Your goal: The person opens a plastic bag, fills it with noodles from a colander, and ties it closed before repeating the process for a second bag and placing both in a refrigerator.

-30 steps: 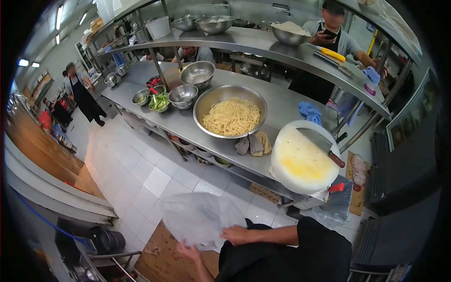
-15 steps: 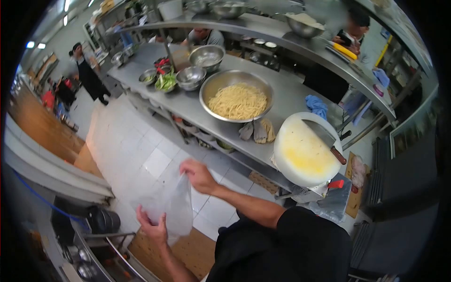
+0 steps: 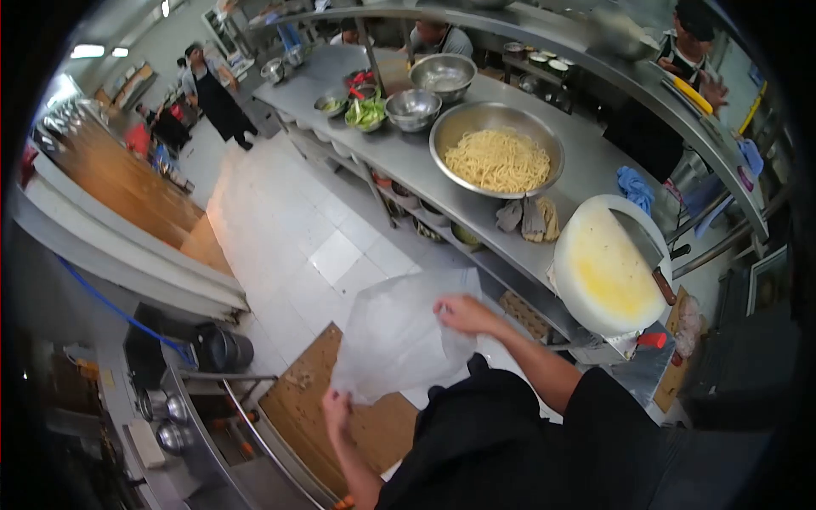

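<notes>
I hold a clear plastic bag [image 3: 399, 331] spread out in front of me above the tiled floor. My right hand [image 3: 463, 313] grips its upper right edge. My left hand [image 3: 337, 408] grips its lower left corner. Beyond the bag runs a steel counter [image 3: 399, 161] carrying a big steel bowl of cooked noodles [image 3: 497, 159]. A round white cutting board [image 3: 605, 270] with a yellow stain lies at the counter's near end, a cleaver [image 3: 648, 251] resting on it.
Smaller steel bowls [image 3: 414, 108] and a bowl of greens [image 3: 365, 113] stand further along the counter. Rags [image 3: 529, 218] and a blue cloth [image 3: 635, 187] lie by the noodles. People in aprons work at the back left [image 3: 212, 85] and behind the upper shelf [image 3: 693, 47].
My right hand has dropped and moved right, pulling the bag out wide. My left hand has shifted lower. The view has swung so the counter sits further right.
</notes>
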The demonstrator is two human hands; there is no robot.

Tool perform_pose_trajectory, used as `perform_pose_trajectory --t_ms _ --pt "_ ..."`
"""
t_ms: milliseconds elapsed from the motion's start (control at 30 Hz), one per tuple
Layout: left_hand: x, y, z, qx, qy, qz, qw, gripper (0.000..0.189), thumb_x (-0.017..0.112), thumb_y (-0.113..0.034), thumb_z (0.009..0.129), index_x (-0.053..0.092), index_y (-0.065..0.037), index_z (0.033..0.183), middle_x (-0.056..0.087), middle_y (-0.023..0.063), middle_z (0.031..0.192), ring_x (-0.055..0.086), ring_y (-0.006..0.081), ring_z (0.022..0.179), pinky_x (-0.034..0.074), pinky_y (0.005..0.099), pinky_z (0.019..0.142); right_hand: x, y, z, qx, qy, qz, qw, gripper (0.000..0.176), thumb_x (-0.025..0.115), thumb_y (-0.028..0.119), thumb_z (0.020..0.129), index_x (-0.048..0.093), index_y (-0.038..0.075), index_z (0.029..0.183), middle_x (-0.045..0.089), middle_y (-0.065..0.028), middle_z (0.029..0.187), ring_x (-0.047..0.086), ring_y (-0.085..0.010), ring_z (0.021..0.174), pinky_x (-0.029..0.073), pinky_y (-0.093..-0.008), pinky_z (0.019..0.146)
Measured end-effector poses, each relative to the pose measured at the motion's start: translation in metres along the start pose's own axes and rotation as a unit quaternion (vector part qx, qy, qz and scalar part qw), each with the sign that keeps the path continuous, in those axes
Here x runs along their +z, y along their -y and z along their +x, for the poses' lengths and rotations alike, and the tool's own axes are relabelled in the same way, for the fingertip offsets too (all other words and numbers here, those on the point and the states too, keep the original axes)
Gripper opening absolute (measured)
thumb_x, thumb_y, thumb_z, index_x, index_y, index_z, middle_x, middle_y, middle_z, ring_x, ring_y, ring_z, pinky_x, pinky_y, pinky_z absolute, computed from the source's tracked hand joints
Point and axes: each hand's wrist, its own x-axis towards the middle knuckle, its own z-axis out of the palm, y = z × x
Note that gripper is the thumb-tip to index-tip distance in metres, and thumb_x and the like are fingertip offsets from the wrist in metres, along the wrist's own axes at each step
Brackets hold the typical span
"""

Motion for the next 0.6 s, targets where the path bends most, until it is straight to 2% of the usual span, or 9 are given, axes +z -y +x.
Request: perform_pose_trajectory --t_ms 67,133,233,267,300,367,433,533,600 --pt "-0.020 -0.061 -0.008 0.085 0.079 0.124 0.985 0.008 0.055 -0.013 0.076 0.060 -0.008 0.079 0.051 -0.0040 0.061 0.044 0.0059 0.050 0.035 0.0229 0.044 -0.045 0.040 0.011 -0.099 0.075 0.031 0.992 0.022 0.060 0.021 0.076 0.063 0.008 0.093 0.061 -0.0099 0.073 0.058 -0.0213 0.067 0.046 -0.0340 0.064" --pt "-0.038 -0.122 -0.019 0.102 0.097 0.125 0.982 0.028 0.056 -0.007 0.072 0.063 -0.001 0.099 0.061 0.0002 0.081 0.054 0.0102 0.073 0.046 0.0268 0.065 -0.085 0.075 0.018 -0.168 0.095 -0.028 0.981 0.025 0.062 0.020 0.075 0.062 0.005 0.095 0.060 -0.0106 0.074 0.057 -0.0200 0.068 0.045 -0.0349 0.062" --pt "-0.038 -0.189 -0.040 0.243 0.004 0.063 0.968 0.034 0.044 0.002 0.072 0.046 -0.003 0.106 0.057 0.0042 0.088 0.055 0.0122 0.069 0.046 0.0259 0.063 -0.110 0.147 0.011 -0.110 0.057 -0.055 0.991 0.027 0.066 0.015 0.074 0.061 0.007 0.099 0.060 -0.0081 0.078 0.057 -0.0204 0.071 0.046 -0.0328 0.066" --pt "-0.040 -0.199 -0.036 0.300 -0.016 -0.018 0.954 0.033 0.041 0.004 0.072 0.043 -0.005 0.104 0.055 0.0045 0.086 0.053 0.0117 0.065 0.045 0.0249 0.058 -0.107 0.175 0.000 -0.210 -0.158 -0.198 0.944 0.029 0.068 0.013 0.071 0.061 0.007 0.098 0.061 -0.0082 0.081 0.057 -0.0239 0.071 0.046 -0.0347 0.066" --pt "-0.045 -0.208 -0.034 0.301 -0.029 -0.022 0.953 0.033 0.041 0.004 0.072 0.043 -0.005 0.104 0.055 0.0045 0.086 0.053 0.0117 0.065 0.045 0.0249 0.058 -0.100 0.194 -0.010 -0.296 -0.367 -0.319 0.822 0.031 0.070 0.011 0.068 0.061 0.008 0.098 0.061 -0.0083 0.083 0.057 -0.0274 0.071 0.047 -0.0366 0.067" --pt "-0.052 -0.221 -0.032 0.210 0.024 -0.064 0.975 0.033 0.040 0.005 0.071 0.042 -0.008 0.101 0.051 0.0021 0.077 0.046 0.0102 0.055 0.039 0.0226 0.048 -0.053 0.193 -0.028 -0.544 -0.183 -0.161 0.803 0.039 0.072 0.013 0.066 0.059 0.004 0.101 0.057 -0.0153 0.106 0.055 -0.0310 0.095 0.045 -0.0413 0.080" --pt "-0.063 -0.214 -0.020 0.193 0.018 -0.031 0.981 0.032 0.041 0.004 0.072 0.042 -0.009 0.101 0.048 0.0008 0.073 0.044 0.0096 0.053 0.035 0.0215 0.045 -0.004 0.207 -0.039 -0.506 -0.003 -0.194 0.840 0.057 0.075 0.026 0.069 0.052 0.003 0.116 0.054 -0.0158 0.113 0.057 -0.0312 0.092 0.047 -0.0424 0.079" --pt "-0.086 -0.199 0.000 0.140 0.039 0.180 0.973 0.033 0.045 0.000 0.072 0.044 -0.012 0.103 0.041 -0.0006 0.064 0.041 0.0119 0.052 0.033 0.0262 0.046 0.028 0.141 -0.005 -0.382 -0.037 -0.345 0.856 0.071 0.074 0.032 0.069 0.043 0.001 0.124 0.054 -0.0158 0.111 0.057 -0.0332 0.090 0.048 -0.0442 0.075" --pt "-0.101 -0.180 0.011 0.133 0.095 0.321 0.933 0.038 0.049 -0.003 0.071 0.043 -0.012 0.108 0.042 0.0022 0.064 0.044 0.0148 0.057 0.037 0.0317 0.053 0.028 0.142 -0.006 -0.182 0.221 -0.301 0.910 0.073 0.072 0.031 0.070 0.036 0.001 0.127 0.054 -0.0162 0.106 0.055 -0.0345 0.095 0.048 -0.0458 0.073"
